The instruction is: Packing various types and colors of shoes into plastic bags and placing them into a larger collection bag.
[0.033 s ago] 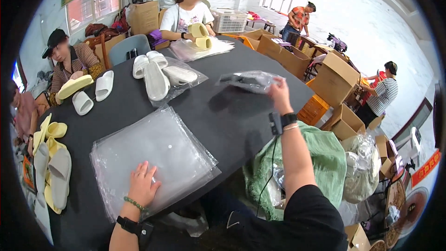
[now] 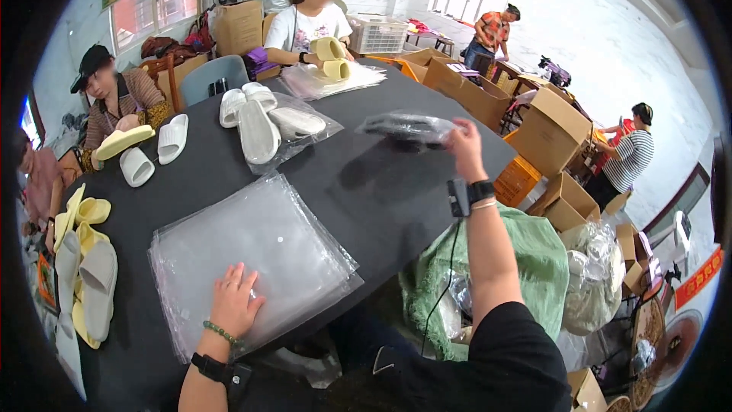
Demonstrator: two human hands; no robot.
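Observation:
My left hand lies flat, fingers spread, on a stack of clear plastic bags near the front of the black table. Farther out on the right, my right hand pinches the end of a crumpled clear plastic bag over the tabletop. Dark patches show through that bag; whether anything is inside I cannot tell. Left of it, white slide slippers lie partly on another clear bag. Two more white slippers lie farther left.
Yellow and grey slippers line the table's left edge. Two people handle yellow slippers across the table. A green woven sack stands beside my right arm, with open cardboard boxes beyond. Two other people work at the far right.
My right hand has shifted slightly right, drawing the crumpled plastic bag with it. My left hand stays in place on the stack.

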